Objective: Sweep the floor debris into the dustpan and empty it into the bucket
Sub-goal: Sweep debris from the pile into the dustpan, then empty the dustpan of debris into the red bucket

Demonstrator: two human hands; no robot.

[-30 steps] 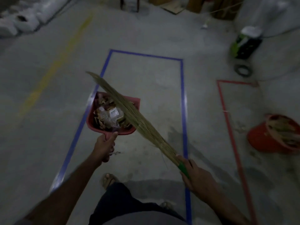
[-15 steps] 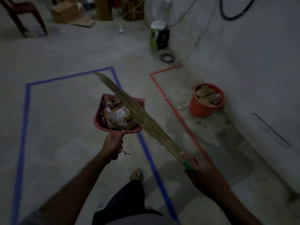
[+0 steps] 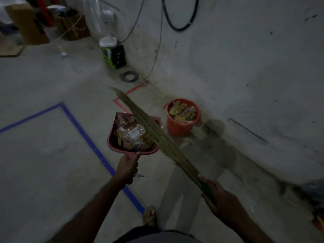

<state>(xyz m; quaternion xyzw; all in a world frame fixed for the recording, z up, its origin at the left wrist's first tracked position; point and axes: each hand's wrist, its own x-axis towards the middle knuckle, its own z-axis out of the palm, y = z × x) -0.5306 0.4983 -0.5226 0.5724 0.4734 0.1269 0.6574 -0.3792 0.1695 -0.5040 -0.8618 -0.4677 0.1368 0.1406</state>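
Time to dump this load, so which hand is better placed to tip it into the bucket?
Left. The left hand grips the full dustpan near the bucket; the right hand holds only the broom.

Blue tape [image 3: 84, 132] marks a rectangle outline on the concrete floor [image 3: 43, 163], its corner twd the far wall. Red tape [image 3: 130, 91] starts just beyond that corner, running twd the wall base. Coiled wire ring [image 3: 129, 76] lies on the floor just past the red tape's far end, w/ a green-and-black box w/ white top [image 3: 113, 53] behind it against the wall. Black cable [image 3: 180, 16] loops on the wall [image 3: 245, 58] above. Cardboard boxes [image 3: 28, 23] stand far left of the green box, dim & blurred.
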